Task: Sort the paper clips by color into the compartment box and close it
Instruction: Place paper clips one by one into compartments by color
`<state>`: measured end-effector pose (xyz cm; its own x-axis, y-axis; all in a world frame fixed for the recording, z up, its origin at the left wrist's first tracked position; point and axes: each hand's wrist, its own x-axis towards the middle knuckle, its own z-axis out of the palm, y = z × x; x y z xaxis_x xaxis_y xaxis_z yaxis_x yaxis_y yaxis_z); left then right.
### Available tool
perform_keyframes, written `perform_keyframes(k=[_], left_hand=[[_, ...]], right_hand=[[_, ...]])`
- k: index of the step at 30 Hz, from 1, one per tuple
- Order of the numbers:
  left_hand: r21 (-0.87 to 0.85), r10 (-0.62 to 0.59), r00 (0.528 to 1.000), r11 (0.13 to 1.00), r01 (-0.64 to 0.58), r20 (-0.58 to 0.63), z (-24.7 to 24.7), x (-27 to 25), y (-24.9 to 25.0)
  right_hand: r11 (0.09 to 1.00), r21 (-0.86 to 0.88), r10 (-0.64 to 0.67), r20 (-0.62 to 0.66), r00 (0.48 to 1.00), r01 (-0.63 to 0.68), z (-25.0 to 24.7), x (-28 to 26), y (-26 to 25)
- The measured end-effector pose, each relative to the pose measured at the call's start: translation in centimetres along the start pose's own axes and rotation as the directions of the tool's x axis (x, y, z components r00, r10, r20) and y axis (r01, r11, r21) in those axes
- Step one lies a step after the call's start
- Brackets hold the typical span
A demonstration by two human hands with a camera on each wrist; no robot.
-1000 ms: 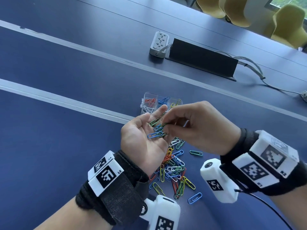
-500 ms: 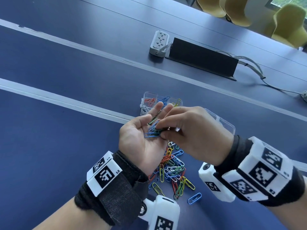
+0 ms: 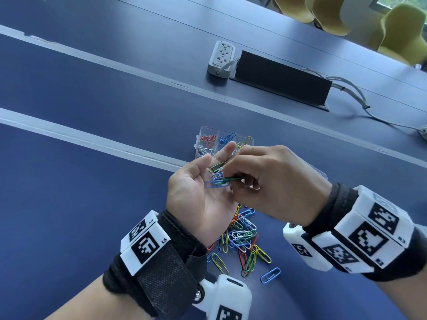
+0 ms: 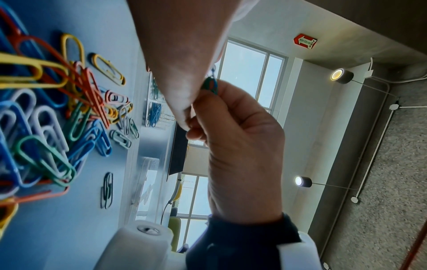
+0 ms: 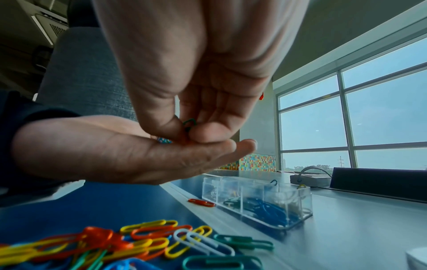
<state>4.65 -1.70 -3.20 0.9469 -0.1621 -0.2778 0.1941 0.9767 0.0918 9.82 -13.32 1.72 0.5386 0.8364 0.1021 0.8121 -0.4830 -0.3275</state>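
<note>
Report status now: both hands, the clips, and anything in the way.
Left hand palm up, cupping blue and green clips. Right hand pinching green paper clip from that palm. Compartment box open, partly filled; mixed pile unsorted. Path clear.

Left hand at frame centre, palm up, fingers relaxed. Right hand beside it, palm down, thumb and fingertips pinched together over the left palm.
</note>
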Motion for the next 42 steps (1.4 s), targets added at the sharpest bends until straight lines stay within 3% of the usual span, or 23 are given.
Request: perform_keyframes(k=[6, 12, 18, 24, 31, 36, 42], left_hand=[[-0.002, 0.005, 1.0, 1.0, -0.005, -0.02, 0.0, 0.0, 0.1], [-0.008, 0.011, 1.0, 1.0, -0.011, -0.012, -0.4, 0.1, 0.0], [0.004, 0.032, 0.999, 0.999, -0.032, 0.044, -0.6, 0.4, -0.2], [-0.004, 0.042, 0.999, 0.999, -0.042, 0.017, -0.4, 0.5, -0.2], [0.02, -0.056, 0.997, 0.998, 0.055, 0.05, -0.5, 0.2, -0.5], [0.003, -0.059, 0.996, 0.998, 0.059, 0.06, -0.8, 0.3, -0.5], [0.022, -0.044, 0.999, 0.999, 0.044, -0.016, -0.6, 0.3, -1.0]], right_hand=[[1.0, -0.011, -0.013, 0.058, 0.998, 0.014, -0.1, 0.3, 0.1], [1.0, 0.011, -0.028, -0.045, 0.999, 0.028, -1.7, 0.5, 0.3], [0.97, -0.151, -0.184, 0.054, 0.981, 0.19, -2.0, 0.5, 0.3], [0.986, 0.107, -0.126, -0.011, 0.992, 0.126, -3.0, 0.8, 0.7], [1.0, 0.017, 0.007, 0.098, 0.995, -0.008, -2.3, 1.8, 1.0], [0.997, -0.083, 0.005, 0.176, 0.984, 0.01, -1.6, 1.9, 0.7], [0.996, -0.079, -0.022, 0.229, 0.973, 0.041, -0.7, 1.9, 0.8]])
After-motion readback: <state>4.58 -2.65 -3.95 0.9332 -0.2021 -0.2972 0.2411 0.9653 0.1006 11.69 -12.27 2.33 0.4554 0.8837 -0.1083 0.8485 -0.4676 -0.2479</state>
